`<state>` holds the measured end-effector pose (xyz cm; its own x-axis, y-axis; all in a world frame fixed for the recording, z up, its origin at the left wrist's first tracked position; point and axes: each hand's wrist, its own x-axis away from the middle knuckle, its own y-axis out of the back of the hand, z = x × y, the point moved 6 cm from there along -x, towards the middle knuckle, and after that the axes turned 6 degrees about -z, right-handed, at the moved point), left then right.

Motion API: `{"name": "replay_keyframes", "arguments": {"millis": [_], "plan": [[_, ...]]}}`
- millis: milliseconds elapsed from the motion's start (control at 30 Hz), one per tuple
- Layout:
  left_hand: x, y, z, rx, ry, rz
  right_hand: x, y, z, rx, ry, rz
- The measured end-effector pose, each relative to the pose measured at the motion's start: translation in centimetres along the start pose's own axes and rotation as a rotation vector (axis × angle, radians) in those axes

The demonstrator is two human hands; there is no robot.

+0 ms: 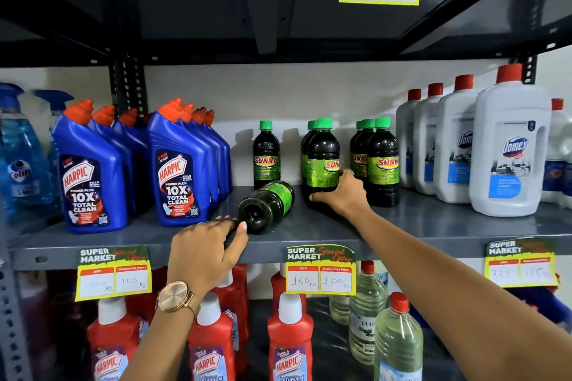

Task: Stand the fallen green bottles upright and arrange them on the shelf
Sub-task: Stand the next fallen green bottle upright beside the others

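Note:
One dark green Sunny bottle [267, 206] lies on its side on the grey shelf [433, 223], its base toward me. My left hand [205, 249] sits just in front of that base, fingers touching it or close to it. My right hand [342, 193] wraps the lower part of an upright green bottle [322, 155] in the middle row. A single upright green bottle [266, 155] stands at the back left. Another row of upright green bottles [382, 161] stands to the right.
Blue Harpic bottles [179, 164] crowd the shelf's left side, and white Domex bottles [507, 145] the right. Price tags [320, 271] hang on the shelf's front edge. Red Harpic bottles [289, 337] and clear bottles fill the shelf below.

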<state>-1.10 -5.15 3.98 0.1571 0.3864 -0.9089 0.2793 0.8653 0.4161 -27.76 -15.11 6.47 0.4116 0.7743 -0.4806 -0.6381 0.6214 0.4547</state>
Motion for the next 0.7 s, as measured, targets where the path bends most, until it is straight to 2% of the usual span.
{"name": "replay_keyframes", "arguments": {"millis": [333,400,467,500,533,600,667,700], "plan": [[-0.1,-0.2,0.0,-0.007,0.010,-0.017,-0.3,-0.3,0.1,0.207,-0.003,-0.039],[-0.2,-0.1,0.0,-0.011,0.017,-0.028,0.2,0.7,1.2,0.196,0.047,-0.184],[-0.4,-0.1,0.1,-0.012,0.017,-0.036,1.0,2.4,2.9,0.074,0.206,-0.397],[-0.4,-0.1,0.0,-0.013,0.016,-0.037,1.5,3.3,3.8,0.017,0.313,-0.453],[-0.3,-0.1,-0.1,-0.013,0.016,-0.036,1.8,3.8,4.6,-0.001,0.403,-0.447],[-0.3,-0.1,-0.2,-0.012,0.011,-0.038,2.2,3.6,6.1,0.073,0.505,-0.328],[-0.2,-0.1,-0.2,-0.009,0.003,-0.041,2.7,1.6,7.7,0.179,0.496,-0.119],[-0.1,0.0,-0.2,-0.008,0.000,-0.044,2.9,0.0,8.2,0.224,0.429,0.035]]}}
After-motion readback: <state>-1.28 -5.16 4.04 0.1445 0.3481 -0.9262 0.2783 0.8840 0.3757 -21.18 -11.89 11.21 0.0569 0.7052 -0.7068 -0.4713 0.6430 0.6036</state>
